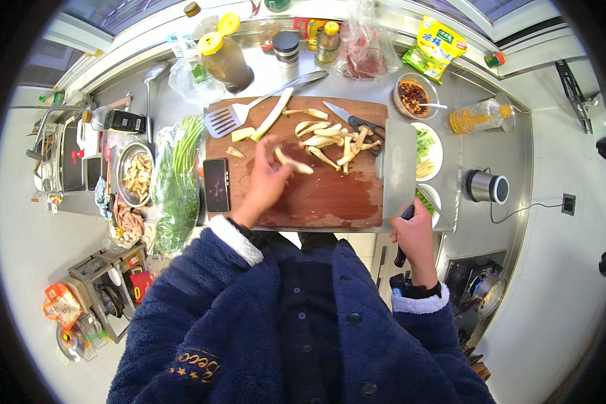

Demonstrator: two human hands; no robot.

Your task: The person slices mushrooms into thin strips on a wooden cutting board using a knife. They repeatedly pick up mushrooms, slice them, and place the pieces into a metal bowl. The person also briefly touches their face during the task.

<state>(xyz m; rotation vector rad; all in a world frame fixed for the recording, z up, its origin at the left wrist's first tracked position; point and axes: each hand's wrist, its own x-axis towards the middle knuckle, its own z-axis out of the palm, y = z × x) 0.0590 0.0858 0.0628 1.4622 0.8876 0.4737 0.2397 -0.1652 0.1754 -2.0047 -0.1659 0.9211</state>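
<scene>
Over the wooden cutting board (333,207), my left hand (268,177) has its fingers at one end of a pale mushroom (295,164). That hand is blurred, so its hold is not fully clear. My right hand (415,236) grips a cleaver by its black handle; the wide blade (400,166) lies over the board's right edge. A heap of long mushrooms (328,136) rests at the board's upper right, beside black-handled scissors (358,122). A scallion piece (273,115), a ginger piece (243,134) and a slotted spatula (227,120) lie at the upper left.
A phone (216,185) lies on the board's left edge. Bagged greens (177,187) and a metal bowl of cut mushrooms (136,174) are farther left. On the right are plates of greens (429,151), a chilli sauce bowl (416,95) and an oil bottle (480,116). Bottles and jars (286,50) line the back.
</scene>
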